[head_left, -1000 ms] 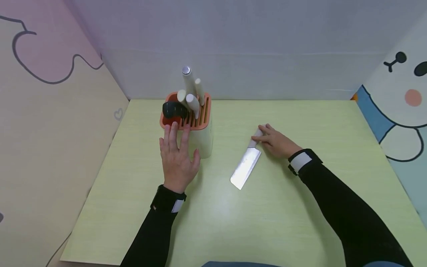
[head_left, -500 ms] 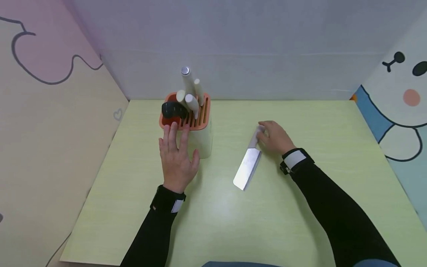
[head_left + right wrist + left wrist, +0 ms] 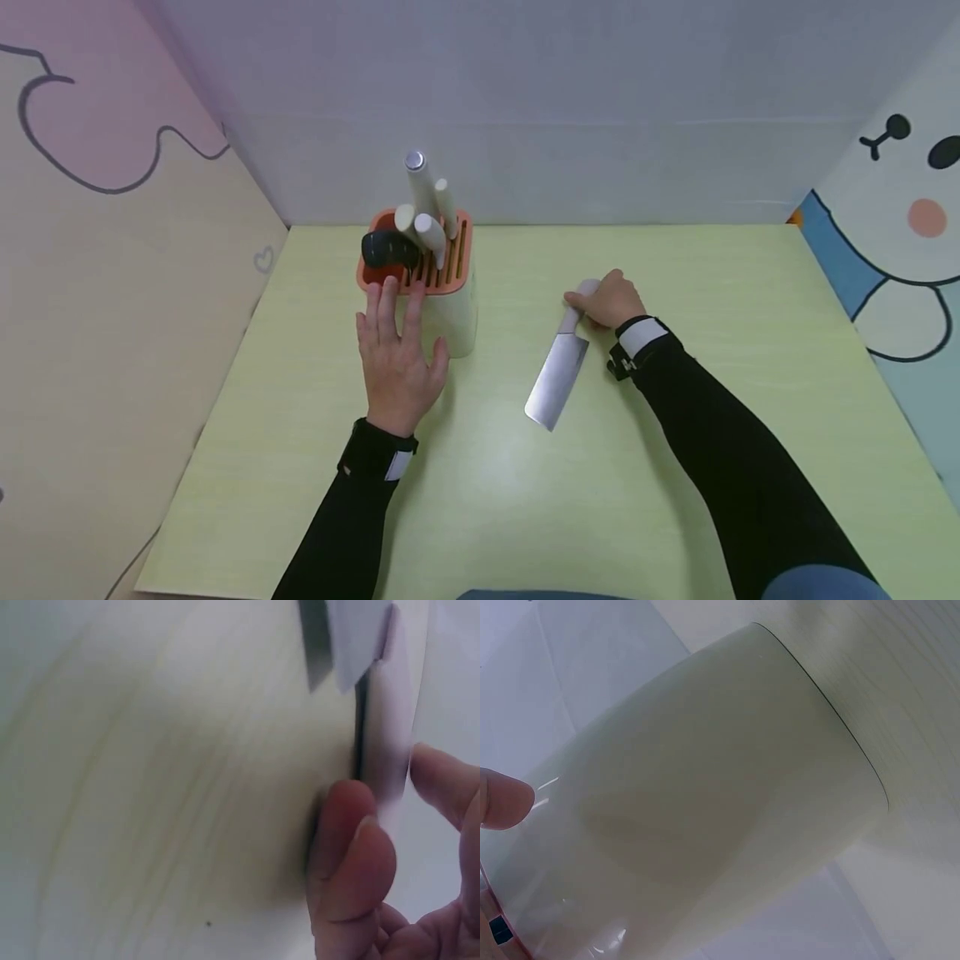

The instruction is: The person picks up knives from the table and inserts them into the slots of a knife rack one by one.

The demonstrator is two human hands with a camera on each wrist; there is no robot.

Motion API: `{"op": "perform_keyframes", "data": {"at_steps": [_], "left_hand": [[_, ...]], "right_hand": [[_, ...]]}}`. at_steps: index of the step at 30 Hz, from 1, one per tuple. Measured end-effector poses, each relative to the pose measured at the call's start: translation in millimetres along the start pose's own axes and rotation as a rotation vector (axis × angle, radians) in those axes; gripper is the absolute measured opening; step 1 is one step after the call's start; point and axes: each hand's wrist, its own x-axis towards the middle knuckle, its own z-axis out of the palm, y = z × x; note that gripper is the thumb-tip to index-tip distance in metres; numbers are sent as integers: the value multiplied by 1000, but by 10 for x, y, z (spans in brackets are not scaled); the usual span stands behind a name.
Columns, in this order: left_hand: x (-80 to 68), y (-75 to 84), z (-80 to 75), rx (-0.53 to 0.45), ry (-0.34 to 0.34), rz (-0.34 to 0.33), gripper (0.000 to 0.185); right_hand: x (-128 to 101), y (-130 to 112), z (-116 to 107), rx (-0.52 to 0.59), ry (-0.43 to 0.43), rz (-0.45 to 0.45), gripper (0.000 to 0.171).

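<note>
Standing near the far left of the pale green desk [image 3: 675, 467], the cream knife block [image 3: 450, 321] has an orange slotted top [image 3: 450, 262], and out of its slots rise four pale handles [image 3: 427, 221], the tallest capped with a metal end, while a black-handled tool [image 3: 388, 247] sits in the round opening at the left of that top. My left hand [image 3: 397, 354] lies flat against the near side of the block, fingers straight and spread, fingertips reaching up to the orange rim and thumb spread out along the cream wall; it presses rather than grips, and the left wrist view shows little beyond the block's smooth curved wall [image 3: 720, 802] and one fingertip [image 3: 502, 799] at the edge. My right hand [image 3: 611, 302] is well apart from the block, over to the right, and its fingers are curled round the pale handle of the cleaver [image 3: 558, 375], clenched on it. The cleaver's broad steel blade points back toward me and slightly left, and whether it lies on the desk I cannot tell. From the right wrist view I see my thumb [image 3: 352, 855] and a finger on either side of the handle [image 3: 386, 742], with the blurred desk surface beside them.
</note>
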Motion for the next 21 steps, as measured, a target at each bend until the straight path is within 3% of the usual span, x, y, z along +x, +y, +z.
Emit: {"op": "perform_keyframes", "data": {"at_steps": [3,9,15,21], "left_hand": [[1,-7,-2,2,4,1,84],[4,-6,-6,-9,12,1,87],[8,-11,-3,-9,11,1,89],[8,-10,-6,-21,7,-1,87]], "right_hand": [[41,-6,14,20,-17,20,81],[84,-12,0,94,-84,49,48],[85,4,-24,120,-98,77,45],[76,25,-29,95,-78,50,44]]}}
